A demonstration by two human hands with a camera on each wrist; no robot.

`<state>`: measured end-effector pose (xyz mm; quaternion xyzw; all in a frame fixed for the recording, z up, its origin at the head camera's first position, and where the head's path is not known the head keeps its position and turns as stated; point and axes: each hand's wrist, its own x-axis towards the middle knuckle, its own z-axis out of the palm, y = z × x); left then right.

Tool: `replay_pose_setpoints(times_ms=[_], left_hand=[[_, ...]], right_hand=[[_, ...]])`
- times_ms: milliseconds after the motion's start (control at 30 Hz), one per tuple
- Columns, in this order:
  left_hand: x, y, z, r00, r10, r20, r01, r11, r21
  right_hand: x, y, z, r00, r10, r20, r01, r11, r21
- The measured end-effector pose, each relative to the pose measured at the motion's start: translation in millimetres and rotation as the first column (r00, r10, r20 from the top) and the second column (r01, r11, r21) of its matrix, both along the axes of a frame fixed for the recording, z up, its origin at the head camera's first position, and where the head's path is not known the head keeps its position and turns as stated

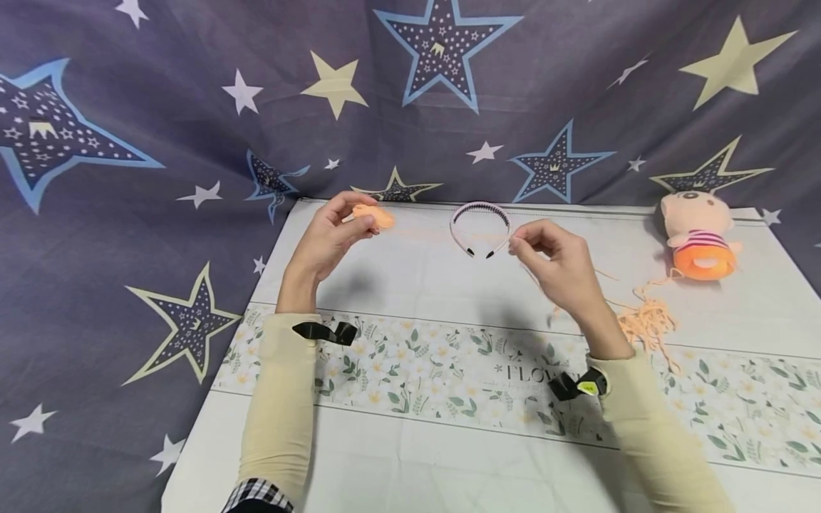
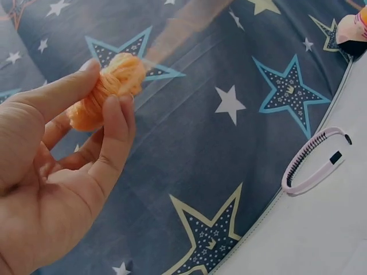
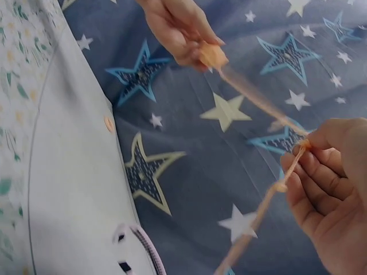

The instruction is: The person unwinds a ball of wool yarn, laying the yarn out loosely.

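Note:
A small wound ball of orange yarn is pinched between the thumb and fingers of my left hand, raised above the far left of the table. From it a blurred yarn strand runs across to my right hand. My right thumb and fingertips pinch that strand, as the right wrist view shows, and its tail hangs below with a small knot or kink in it. On the table beneath the right forearm lies a loose tangled heap of orange yarn, partly hidden by the wrist.
Between the hands, at the table's back edge, lies a pink headband with dark tips. A plush toy in a striped top sits at the back right. A star-patterned curtain hangs behind the white table cover with its floral band.

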<state>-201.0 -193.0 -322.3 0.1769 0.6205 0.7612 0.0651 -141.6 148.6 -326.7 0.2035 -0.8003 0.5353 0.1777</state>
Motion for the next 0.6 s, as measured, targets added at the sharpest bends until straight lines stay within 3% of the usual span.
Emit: replay_pose_setpoints(times_ms=[333, 600], left_hand=[[0.6, -10.2, 2.5, 0.998, -0.07, 0.01, 0.07, 0.997, 0.02], [-0.1, -14.3, 2.3, 0.998, -0.068, 0.007, 0.068, 0.998, 0.012]], right_hand=[[1.8, 47, -5.3, 0.987, -0.16, 0.026, 0.161, 0.987, -0.029], [7.8, 86, -13.9, 0.953, -0.291, 0.087, 0.292, 0.956, -0.002]])
